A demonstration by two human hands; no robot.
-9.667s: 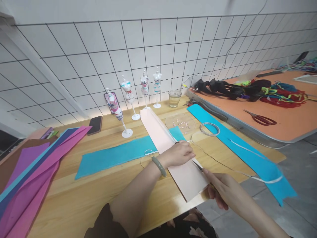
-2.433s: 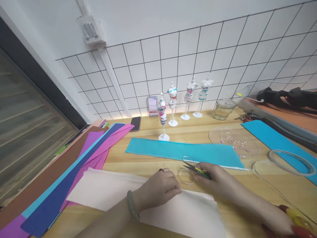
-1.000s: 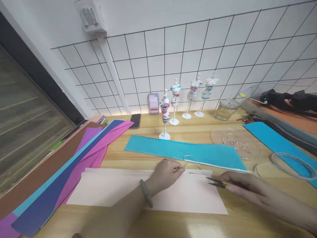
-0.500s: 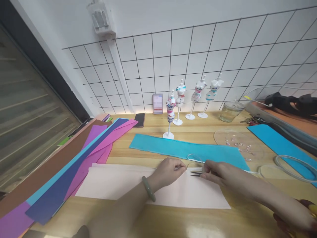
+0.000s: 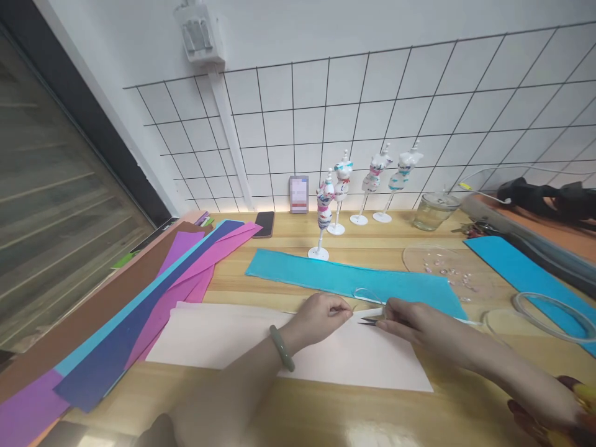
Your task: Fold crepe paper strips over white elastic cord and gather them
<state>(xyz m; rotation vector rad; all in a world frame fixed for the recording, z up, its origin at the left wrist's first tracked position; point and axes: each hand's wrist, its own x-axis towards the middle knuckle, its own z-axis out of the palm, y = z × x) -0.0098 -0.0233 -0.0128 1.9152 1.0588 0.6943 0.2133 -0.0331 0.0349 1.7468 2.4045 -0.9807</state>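
Note:
My left hand (image 5: 320, 318), a green bangle (image 5: 282, 349) on its wrist, rests over the pale pink fabric strip (image 5: 218, 332). Its thumb and forefinger are pinched together near the strip's upper edge, with a thin strand at the fingertips. Closed around a small two-pronged pointed tool (image 5: 367, 321) is my right hand (image 5: 407, 320). The tool's dark tips stand slightly apart and point left, towards my left fingertips; its handle is hidden. Behind the hands, a narrow white band (image 5: 367, 295) loops over the turquoise fabric strip (image 5: 326, 273) and reappears right of my right hand.
Coloured sheets (image 5: 135, 316) are layered at the left. Several small white dress forms (image 5: 325, 205) stand at the back, near a phone (image 5: 264, 223). A glass (image 5: 435, 212), a clear tray (image 5: 419, 256) with small gems, a blue strip (image 5: 493, 254) and a clear coil (image 5: 524, 310) lie right.
The view has shifted slightly. My hands stay in nearly the same place over the pink strip, and the thin strand between them shows less of its arc.

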